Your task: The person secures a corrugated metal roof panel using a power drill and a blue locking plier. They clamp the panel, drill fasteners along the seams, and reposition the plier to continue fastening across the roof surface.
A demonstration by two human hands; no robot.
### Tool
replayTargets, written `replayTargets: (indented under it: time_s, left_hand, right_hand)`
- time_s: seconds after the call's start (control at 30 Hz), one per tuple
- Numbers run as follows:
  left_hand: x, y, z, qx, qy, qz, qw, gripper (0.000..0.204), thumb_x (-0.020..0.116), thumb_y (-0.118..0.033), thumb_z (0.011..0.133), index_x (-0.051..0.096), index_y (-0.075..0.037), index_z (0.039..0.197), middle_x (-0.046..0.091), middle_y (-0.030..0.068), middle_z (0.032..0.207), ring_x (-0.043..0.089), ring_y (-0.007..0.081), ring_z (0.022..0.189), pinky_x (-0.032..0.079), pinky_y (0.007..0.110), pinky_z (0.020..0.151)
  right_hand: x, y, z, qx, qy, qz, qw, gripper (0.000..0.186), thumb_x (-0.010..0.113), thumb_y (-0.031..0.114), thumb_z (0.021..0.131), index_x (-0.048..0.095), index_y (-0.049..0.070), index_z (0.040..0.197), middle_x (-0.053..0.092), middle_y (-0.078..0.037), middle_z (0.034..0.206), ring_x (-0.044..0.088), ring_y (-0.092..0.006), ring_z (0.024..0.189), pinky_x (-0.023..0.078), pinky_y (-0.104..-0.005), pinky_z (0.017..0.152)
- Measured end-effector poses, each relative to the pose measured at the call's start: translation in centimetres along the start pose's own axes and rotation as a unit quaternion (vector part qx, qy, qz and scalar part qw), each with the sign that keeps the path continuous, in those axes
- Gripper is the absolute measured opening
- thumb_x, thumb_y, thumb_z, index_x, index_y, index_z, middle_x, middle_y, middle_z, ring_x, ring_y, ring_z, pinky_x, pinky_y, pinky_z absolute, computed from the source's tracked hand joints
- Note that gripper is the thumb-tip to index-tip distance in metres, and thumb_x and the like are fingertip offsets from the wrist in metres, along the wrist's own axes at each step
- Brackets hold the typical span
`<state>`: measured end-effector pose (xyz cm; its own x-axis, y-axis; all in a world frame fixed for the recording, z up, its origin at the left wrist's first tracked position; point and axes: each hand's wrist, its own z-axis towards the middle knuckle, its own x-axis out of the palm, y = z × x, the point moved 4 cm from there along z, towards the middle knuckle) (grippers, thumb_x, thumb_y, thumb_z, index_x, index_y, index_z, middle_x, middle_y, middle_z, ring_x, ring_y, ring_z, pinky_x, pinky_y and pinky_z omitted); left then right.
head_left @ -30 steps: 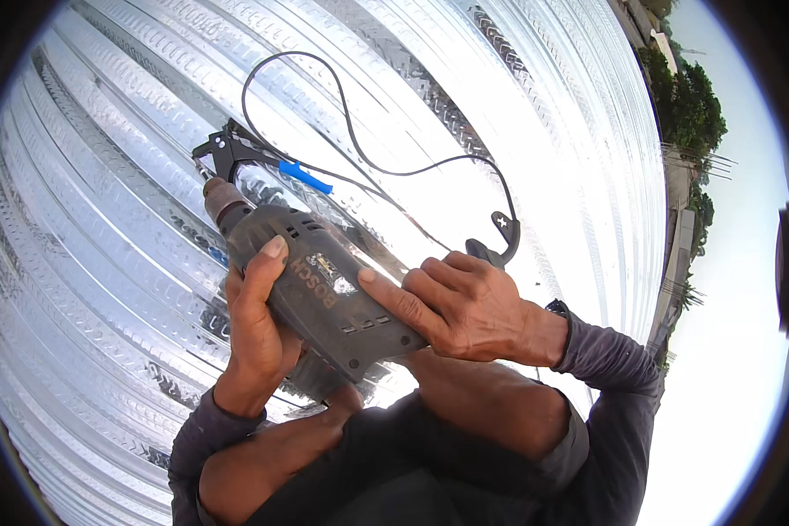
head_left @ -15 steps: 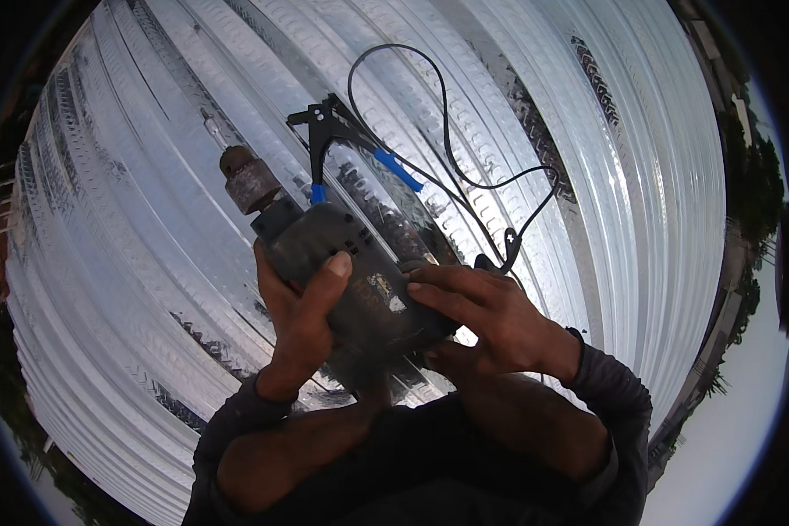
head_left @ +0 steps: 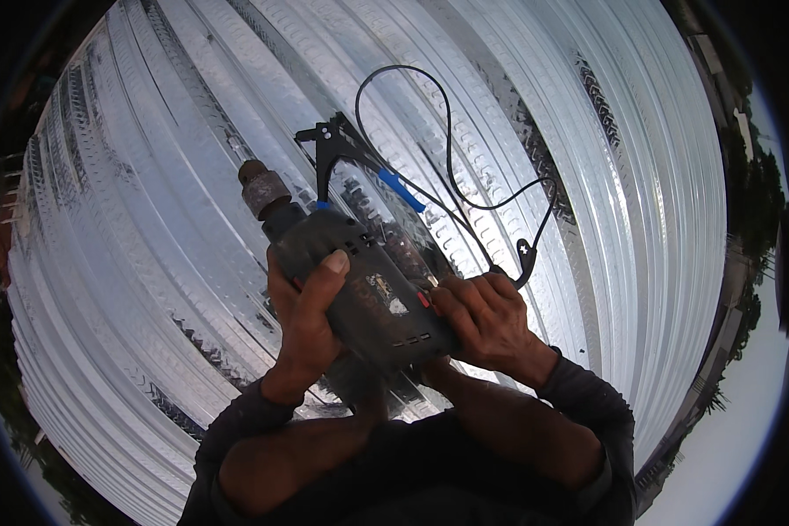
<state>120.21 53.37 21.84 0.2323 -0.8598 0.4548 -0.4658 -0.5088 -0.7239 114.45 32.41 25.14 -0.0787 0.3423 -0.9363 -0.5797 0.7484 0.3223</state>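
A dark, worn power drill (head_left: 359,294) is held up over the metal sheeting between my two hands, its chuck (head_left: 263,186) pointing to the upper left. My left hand (head_left: 305,316) is closed round the left side of the drill's body, thumb lying on top. At its right side, my right hand (head_left: 489,323) grips the handle, fingers curled close to a small red switch part (head_left: 423,300). Just beyond the drill lies a hand riveter (head_left: 333,149) with black arms and blue grips; the drill hides part of one grip.
Ribbed, shiny metal sheeting (head_left: 184,289) spreads all around and under me. A black cord (head_left: 448,131) loops over it to the right of the riveter. My bare legs (head_left: 517,421) are bent below the drill. Trees (head_left: 754,193) stand past the right edge.
My right hand has shifted from lying along the drill's side to a curled grip on its handle, baring the red part. The drill's chuck has swung slightly right.
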Motion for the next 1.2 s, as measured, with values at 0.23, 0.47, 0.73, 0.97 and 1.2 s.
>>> replayTargets:
  time_s: [0.23,0.47,0.73,0.97,1.2]
  left_hand:
    - [-0.1,0.5,-0.4,-0.017,0.001,-0.003,1.0,0.043,0.07,-0.016,0.09,0.05,-0.003,0.125,0.06,0.0101,0.109,0.063,0.0154,0.094,0.055,0.032,0.081]
    - [-1.2,-0.8,-0.3,0.015,-0.027,0.061,0.998,0.041,0.068,-0.017,0.092,0.05,-0.003,0.125,0.06,0.0108,0.111,0.063,0.0178,0.097,0.055,0.034,0.085]
    - [0.7,-1.7,4.7,-0.06,0.133,-0.196,0.97,0.06,0.049,-0.054,0.098,0.058,0.0,0.123,0.064,0.0207,0.118,0.064,0.0335,0.108,0.058,0.046,0.089]
    - [4.0,-4.7,0.4,0.079,0.007,-0.004,0.997,0.068,0.03,-0.046,0.104,0.043,0.008,0.145,0.053,0.0234,0.143,0.053,0.0336,0.132,0.043,0.048,0.115]
    - [10.0,-5.2,0.9,0.124,0.265,0.065,0.954,0.066,0.035,-0.045,0.105,0.043,0.006,0.147,0.054,0.0258,0.142,0.052,0.0366,0.135,0.044,0.051,0.114]
  right_hand:
    - [0.4,-0.1,-1.3,-0.014,0.068,0.009,0.998,0.042,0.065,0.012,0.082,0.063,-0.001,0.122,0.062,-0.012,0.106,0.062,-0.0243,0.089,0.046,-0.037,0.07]
    - [2.1,0.8,0.3,0.031,0.045,0.119,0.991,0.069,0.077,0.03,0.068,0.06,-0.001,0.127,0.063,-0.012,0.109,0.063,-0.0261,0.09,0.046,-0.039,0.075]
    - [1.9,0.9,2.0,0.049,-0.097,0.13,0.986,0.078,0.084,0.024,0.061,0.058,-0.004,0.128,0.064,-0.019,0.111,0.066,-0.0325,0.093,0.053,-0.0434,0.073]
    - [7.7,0.3,1.8,0.016,-0.182,0.163,0.969,0.06,0.087,0.026,0.046,0.056,0.005,0.093,0.057,-0.011,0.09,0.061,-0.0333,0.081,0.049,-0.0443,0.075]
    - [1.9,-0.6,-2.0,0.14,-0.355,0.092,0.92,0.074,0.085,0.024,0.063,0.053,0.008,0.128,0.055,-0.016,0.117,0.059,-0.0348,0.104,0.045,-0.0472,0.091]
